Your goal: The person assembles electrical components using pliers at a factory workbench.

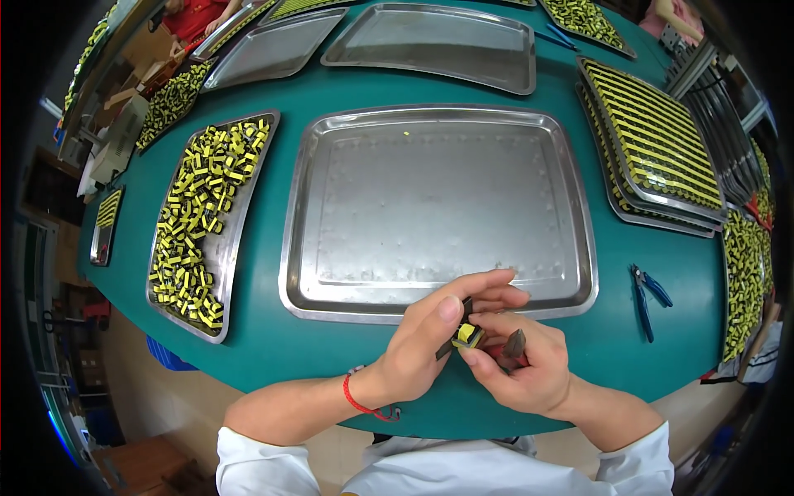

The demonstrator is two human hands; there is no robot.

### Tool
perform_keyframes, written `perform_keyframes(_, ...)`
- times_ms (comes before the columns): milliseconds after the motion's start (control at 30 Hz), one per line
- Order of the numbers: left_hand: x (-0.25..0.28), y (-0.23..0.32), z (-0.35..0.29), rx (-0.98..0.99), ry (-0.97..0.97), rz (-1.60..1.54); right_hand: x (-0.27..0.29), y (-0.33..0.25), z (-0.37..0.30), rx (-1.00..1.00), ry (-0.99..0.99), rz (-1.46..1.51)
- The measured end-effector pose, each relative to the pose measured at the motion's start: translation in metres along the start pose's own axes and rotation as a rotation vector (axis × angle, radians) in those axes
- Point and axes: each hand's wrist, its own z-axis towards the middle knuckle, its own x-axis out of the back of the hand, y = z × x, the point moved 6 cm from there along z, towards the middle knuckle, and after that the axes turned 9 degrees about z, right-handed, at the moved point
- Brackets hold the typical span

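Observation:
Both hands meet over the near edge of the large metal tray. My right hand is closed; its thumb and finger pinch a small black-and-yellow transformer. Tucked in the same hand is a red-handled tool with a dark tip, whose kind I cannot make out. My left hand, wearing a red cord bracelet at the wrist, curls around the transformer's far left side. Dark pieces show between its thumb and fingers, mostly hidden. Directly beyond the hands lies the metal tray, holding just a tiny yellow scrap.
On the left, a tray is heaped with loose transformers. Stacked trays at right carry them in rows. Blue-handled cutters lie near the right edge of the green table. Two more trays stand behind; people work at the far side.

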Motion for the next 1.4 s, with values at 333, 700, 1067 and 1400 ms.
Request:
perform_keyframes(333,0.002,0.003,0.005,0.021,0.112,0.074,-0.001,-0.002,0.010,-0.035,-0.032,-0.029)
perform_keyframes(700,0.005,-0.003,-0.002,0.255,0.149,-0.450,0.012,0.006,0.005,-0.155,-0.089,0.249)
perform_keyframes(1067,0.025,0.005,0.011,0.189,0.223,-0.715,0.017,0.017,0.002,-0.279,0.102,0.355)
perform_keyframes(1400,0.022,0.003,0.007,0.171,0.251,-0.661,0.013,0.018,-0.001,-0.321,0.023,0.345)
